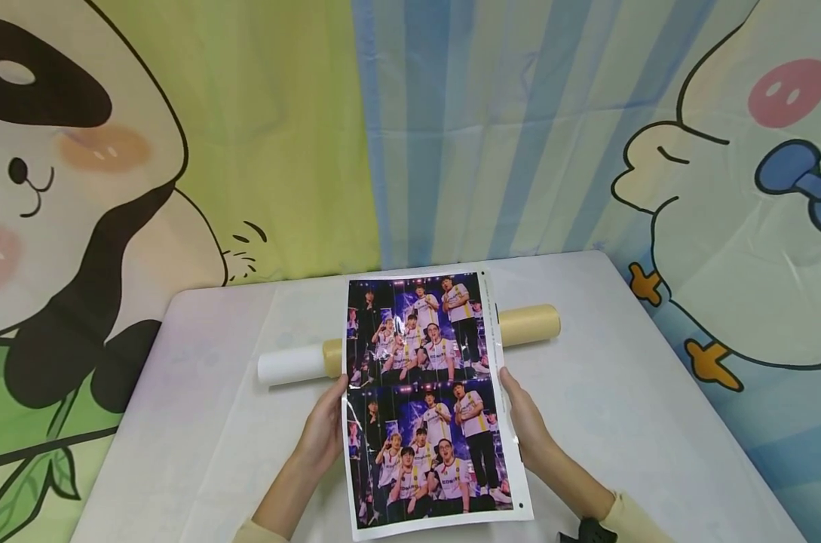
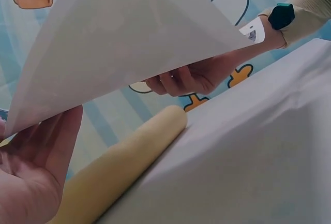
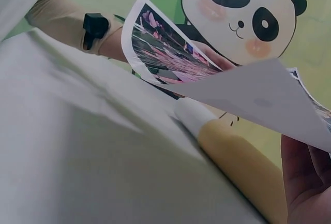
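Observation:
A glossy printed photo sheet (image 1: 424, 392) hangs upright over the table, with two group pictures stacked one above the other. My left hand (image 1: 325, 426) holds its left edge, and my right hand (image 1: 527, 422) grips the right edge, thumb in front. From the left wrist view, the plain white back of the sheet (image 2: 124, 43) shows, with fingers behind it. In the right wrist view the sheet (image 3: 243, 92) bends, and part of the print is visible. Behind it lies a tan roll (image 1: 528, 326) with a white end section (image 1: 291, 366); its middle is hidden by the sheet.
A white cloth covers the table (image 1: 213, 422). Its far edge meets a printed curtain (image 1: 424, 151) with cartoon animals on both sides. A dark device (image 1: 589, 530) is strapped on the right wrist, and another (image 3: 95, 27) on the left.

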`<state>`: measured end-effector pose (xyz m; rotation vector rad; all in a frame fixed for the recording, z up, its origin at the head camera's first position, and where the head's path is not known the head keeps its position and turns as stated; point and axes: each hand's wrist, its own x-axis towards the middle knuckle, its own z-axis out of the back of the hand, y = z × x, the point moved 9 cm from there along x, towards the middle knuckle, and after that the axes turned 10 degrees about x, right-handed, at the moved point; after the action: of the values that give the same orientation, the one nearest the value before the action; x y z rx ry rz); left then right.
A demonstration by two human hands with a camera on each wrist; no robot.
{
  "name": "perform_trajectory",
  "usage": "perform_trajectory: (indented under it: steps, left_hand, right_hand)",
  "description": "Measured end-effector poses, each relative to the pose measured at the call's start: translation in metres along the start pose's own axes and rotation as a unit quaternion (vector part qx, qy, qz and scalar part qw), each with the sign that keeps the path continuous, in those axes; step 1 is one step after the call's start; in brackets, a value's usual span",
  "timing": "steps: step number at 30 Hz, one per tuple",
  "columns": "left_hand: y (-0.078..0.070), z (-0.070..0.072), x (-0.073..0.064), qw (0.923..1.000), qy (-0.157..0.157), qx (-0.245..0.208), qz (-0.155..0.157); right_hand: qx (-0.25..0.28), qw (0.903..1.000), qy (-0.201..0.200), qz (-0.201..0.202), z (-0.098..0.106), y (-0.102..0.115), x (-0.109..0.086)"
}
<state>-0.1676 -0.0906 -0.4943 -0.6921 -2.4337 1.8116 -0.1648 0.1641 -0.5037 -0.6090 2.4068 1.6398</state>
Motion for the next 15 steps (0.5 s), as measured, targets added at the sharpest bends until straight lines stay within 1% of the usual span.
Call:
perform_trajectory:
  steps: [3, 5, 7, 10, 13, 15]
  left_hand:
    - [0.007, 0.003, -0.003, 0.9999, 0.002, 0.001, 0.016]
    - [0.012, 0.006, -0.005, 0.9996, 0.002, 0.01, 0.027]
    - [0.015, 0.008, -0.008, 0.999, 0.005, 0.026, 0.035]
    - [0.021, 0.011, -0.012, 0.9967, 0.013, 0.067, 0.044]
    - [0.027, 0.011, -0.017, 0.9917, 0.034, 0.115, 0.047]
    - [0.032, 0.012, -0.019, 0.9871, 0.043, 0.146, 0.049]
  right_hand:
    - [-0.006, 0.9999, -0.001, -0.008, 0.002, -0.005, -0.005]
    - [-0.007, 0.9998, -0.004, -0.02, 0.004, -0.01, -0.008]
    - [-0.007, 0.9996, 0.002, -0.028, 0.004, -0.015, -0.011]
    - [-0.01, 0.9994, -0.002, -0.034, 0.008, -0.021, -0.014]
    - [-0.025, 0.9986, -0.029, -0.036, 0.016, -0.025, -0.019]
    - [-0.038, 0.9977, -0.043, -0.035, 0.021, -0.028, -0.021]
